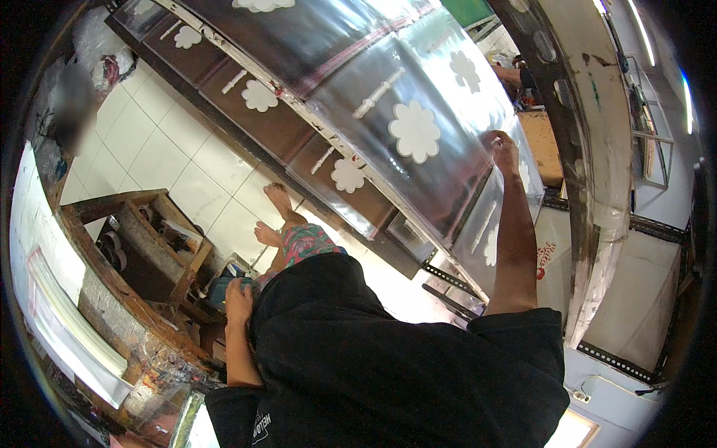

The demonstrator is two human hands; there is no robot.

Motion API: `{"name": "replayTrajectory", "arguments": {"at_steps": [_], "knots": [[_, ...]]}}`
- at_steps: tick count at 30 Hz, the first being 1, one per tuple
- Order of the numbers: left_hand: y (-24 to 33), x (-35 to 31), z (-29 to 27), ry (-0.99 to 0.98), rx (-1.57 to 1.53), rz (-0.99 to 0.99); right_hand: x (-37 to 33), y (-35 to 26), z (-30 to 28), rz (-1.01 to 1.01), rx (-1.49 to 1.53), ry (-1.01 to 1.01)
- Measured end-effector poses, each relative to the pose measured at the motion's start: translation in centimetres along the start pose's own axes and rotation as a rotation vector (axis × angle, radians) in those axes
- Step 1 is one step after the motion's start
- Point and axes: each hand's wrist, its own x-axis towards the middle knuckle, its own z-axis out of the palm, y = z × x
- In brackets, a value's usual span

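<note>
Along the slanting worktable, a clear plastic sheet is lying with its far right part under the person's right hand, whose fingers are curling at the film and apparently pinching its edge. Left hand is resting down by the wooden shelf, touching a dark teal thing; whether it is gripping or just lying there, cannot tell. Progress, judging by looks: white flowers and white bars are already showing on the sheet in spaced sections, so the pattern is seeming complete on the visible part. The sheet is still lying on the table, so any lifting or clearing is probably remaining; how many sheets are left, not showing. A brown strip beside the table rail is carrying the same shapes, but whether it is a lower level or hanging film is staying unclear. Glare is washing out the film near the right hand and hiding its fingertip contact. Sheet's top is running out of frame, a co-worker's arm is mostly blocked, and a grey patch at upper left is blurring whatever is there.
</note>
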Motion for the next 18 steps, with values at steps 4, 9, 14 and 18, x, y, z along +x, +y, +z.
{"name": "replayTrajectory", "arguments": {"at_steps": [4,9,14,18], "knots": [[0.1,-0.6,-0.2,0.035,-0.008,-0.034,1.9,0.5,2.1,0.285,0.133,-0.139],[0.0,0.5,-0.2,0.007,-0.071,0.008,5.6,10.6,-0.7,-0.175,0.368,0.116],[1.6,-1.2,-2.1,0.308,-0.118,0.031,8.6,-4.4,3.9,-0.525,0.140,0.212],[4.7,-0.2,-5.2,0.439,-0.238,0.073,7.2,-21.9,3.2,-0.383,0.799,-0.030]]}}
